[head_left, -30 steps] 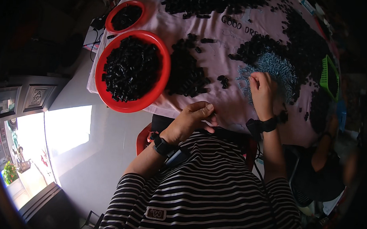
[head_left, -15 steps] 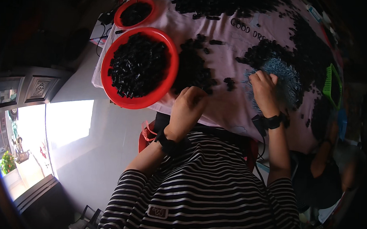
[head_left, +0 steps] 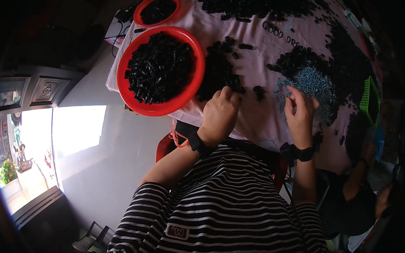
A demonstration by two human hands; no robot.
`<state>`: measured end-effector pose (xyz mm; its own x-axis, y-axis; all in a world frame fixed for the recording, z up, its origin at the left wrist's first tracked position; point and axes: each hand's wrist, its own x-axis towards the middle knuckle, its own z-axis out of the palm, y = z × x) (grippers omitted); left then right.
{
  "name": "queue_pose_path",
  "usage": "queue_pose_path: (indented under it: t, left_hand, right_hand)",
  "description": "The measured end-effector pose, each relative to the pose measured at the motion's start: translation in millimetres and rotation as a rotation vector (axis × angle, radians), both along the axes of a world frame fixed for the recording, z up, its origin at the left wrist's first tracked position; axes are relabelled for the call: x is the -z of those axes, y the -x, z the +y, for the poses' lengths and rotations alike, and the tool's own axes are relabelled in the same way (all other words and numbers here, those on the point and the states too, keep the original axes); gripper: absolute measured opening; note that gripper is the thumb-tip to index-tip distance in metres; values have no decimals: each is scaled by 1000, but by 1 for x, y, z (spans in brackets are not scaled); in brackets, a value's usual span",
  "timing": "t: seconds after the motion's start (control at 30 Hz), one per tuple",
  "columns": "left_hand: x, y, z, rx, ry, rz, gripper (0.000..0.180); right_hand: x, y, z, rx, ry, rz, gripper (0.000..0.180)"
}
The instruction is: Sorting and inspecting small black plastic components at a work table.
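Note:
My left hand (head_left: pixel 220 113) has its back up and its fingers curled down at the near edge of a heap of small black plastic pieces (head_left: pixel 218 69). Its fingertips are hidden, so what they hold does not show. My right hand (head_left: pixel 300 114) hovers at the near left part of a pile of small bluish-silver screws (head_left: pixel 317 86). Its thumb and forefinger are bent, with a gap between them and nothing visible in it. A small cluster of black pieces (head_left: pixel 259 93) lies between the hands. Dark bands circle both wrists.
A large red basin (head_left: pixel 199 77) full of black pieces stands at the left, with a smaller red basin (head_left: pixel 177 5) behind. More black pieces (head_left: pixel 256 5) cover the pink cloth's (head_left: pixel 256 124) far side. A green basket (head_left: pixel 365 94) and another person's arm (head_left: pixel 357 172) are at the right.
The whole view has shifted slightly. My left hand has moved a little right and forward, onto the black pieces. My right hand has turned, and its thumb and forefinger now show apart.

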<state>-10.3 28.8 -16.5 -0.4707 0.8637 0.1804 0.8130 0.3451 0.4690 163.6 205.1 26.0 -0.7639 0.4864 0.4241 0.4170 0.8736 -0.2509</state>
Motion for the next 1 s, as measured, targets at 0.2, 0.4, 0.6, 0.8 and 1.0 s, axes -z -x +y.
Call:
queue_pose_path:
  t: [0.2, 0.4, 0.6, 0.8, 1.0]
  left_hand:
    - [-26, 7, -11, 49, -89, -1215, 24]
    - [-29, 2, -15, 112, -92, -1915, 31]
    - [-30, 1, -16, 166, -55, -1880, 27]
    - [-17, -12, -16, 161, -216, -1692, 25]
    - [-13, -14, -18, 176, -209, -1554, 27]
  right_hand:
    - [-7, -1, -30, 5, 584, 246, 19]
    - [-25, 9, -56, -96, 623, 220, 16]
    - [-35, 15, -61, -182, 406, 171, 16]
    - [-39, 18, -65, -239, 343, 119, 18]
    - [-33, 16, -65, -230, 439, 116, 18]
